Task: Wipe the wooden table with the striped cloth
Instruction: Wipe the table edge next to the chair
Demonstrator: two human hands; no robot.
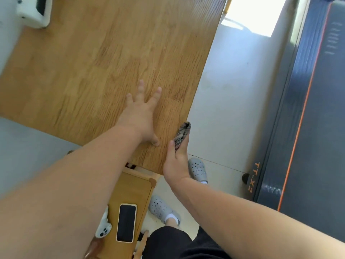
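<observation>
L hand (pixel 139 116) is laid flat on the wooden table (pixel 78 71), fingers spread, nothing held. The striped cloth (pixel 182 135) is pinched btwn thumb & fingers of the R hand (pixel 176 161), at the table's right edge near the corner.

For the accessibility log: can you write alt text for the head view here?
Seen from above, a person's left hand presses flat, fingers spread, on a wooden table, while the right hand holds a striped cloth at the table's right edge. A phone lies on a small wooden stand below.
</observation>
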